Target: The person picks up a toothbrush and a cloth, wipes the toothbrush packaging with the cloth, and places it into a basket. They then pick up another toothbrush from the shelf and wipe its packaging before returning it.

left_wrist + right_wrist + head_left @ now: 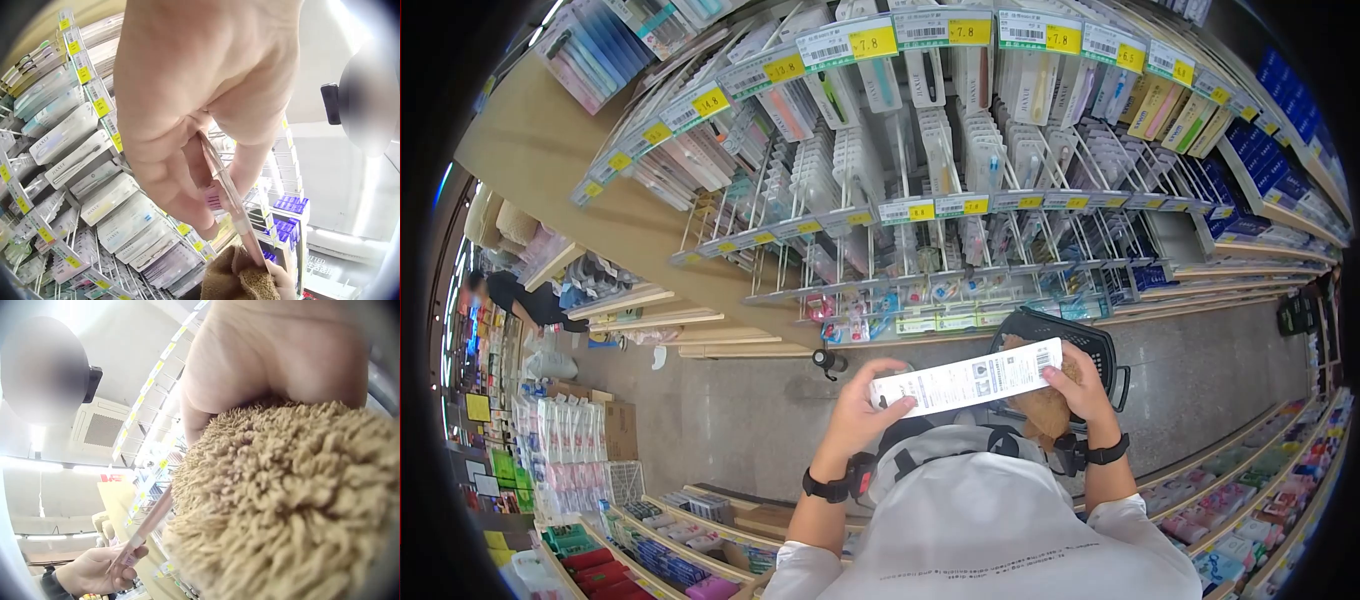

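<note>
A long, flat white toothbrush pack [945, 382] is held level in front of the body, its printed back and barcode facing up in the head view. The left hand [865, 405] grips its left end, thumb on the printed side. At the barcode end, the right hand [1086, 385] pinches it with the thumb on top. A brown shaggy cloth item [1045, 412] is held under the right palm, and its looped pile [281, 487] fills much of the right wrist view. Seen edge-on in the left wrist view, the pack [228, 187] has a clear plastic front.
A black shopping basket [1115, 365] is just beyond the right hand. Ahead stands a shelf rack with price tags [872, 42] and hanging toothbrush packs [855, 165]. A dark bottle-like object [830, 362] is near the left hand. Another person [520, 300] is far left.
</note>
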Demonstrator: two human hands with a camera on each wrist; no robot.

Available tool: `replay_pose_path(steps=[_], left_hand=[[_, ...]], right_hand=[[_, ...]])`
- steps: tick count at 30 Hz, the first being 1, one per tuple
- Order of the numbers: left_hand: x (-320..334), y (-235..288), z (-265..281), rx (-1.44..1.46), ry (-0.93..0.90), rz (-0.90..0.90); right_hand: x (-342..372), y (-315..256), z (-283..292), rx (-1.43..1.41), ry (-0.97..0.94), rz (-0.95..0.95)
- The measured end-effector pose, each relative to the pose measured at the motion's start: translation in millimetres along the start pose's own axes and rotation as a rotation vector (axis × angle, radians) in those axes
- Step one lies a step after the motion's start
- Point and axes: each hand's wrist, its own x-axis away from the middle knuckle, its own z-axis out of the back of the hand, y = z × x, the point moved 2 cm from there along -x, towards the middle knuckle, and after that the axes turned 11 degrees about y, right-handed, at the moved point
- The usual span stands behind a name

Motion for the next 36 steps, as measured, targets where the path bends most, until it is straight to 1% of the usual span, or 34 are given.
replay_pose_path(steps=[4,6,10,16,22,25,27,30,34,36], left_hand=[[-1,-2,-5,-0.065,0.038,-0.021],[-2,-2,-8,0.026,0.086,0.066],[-3,-3,-9,0.029,0.093,0.045],[-5,-3,-10,0.014,0.093,0.075],[-7,-3,-10,0.038,0.068,0.047],[-13,-1,-10,0.088,0.012,-0.017],[-14,1,-10,0.247,0.006,0.064],[-18,-1,-9,0.287,-0.025,0.034],[-23,-5,-9,0.261,-0.018,0.026],[-24,-5,-11,0.283,0.055,-0.028]], right_hand=[[0,-1,-1,-0.011,0.024,-0.001],[0,-1,-1,-0.011,0.024,0.006],[0,3,-2,-0.009,0.034,-0.008],[-1,2,-2,0.011,0.038,-0.02],[-3,-1,1,-0.004,0.031,-0.019],[-4,-1,5,0.001,0.045,0.002],[-6,3,7,0.008,0.064,0.014],[-8,8,10,-0.037,0.114,-0.016],[-12,5,8,-0.083,0.097,-0.056],[-12,4,6,-0.106,0.106,-0.064]])
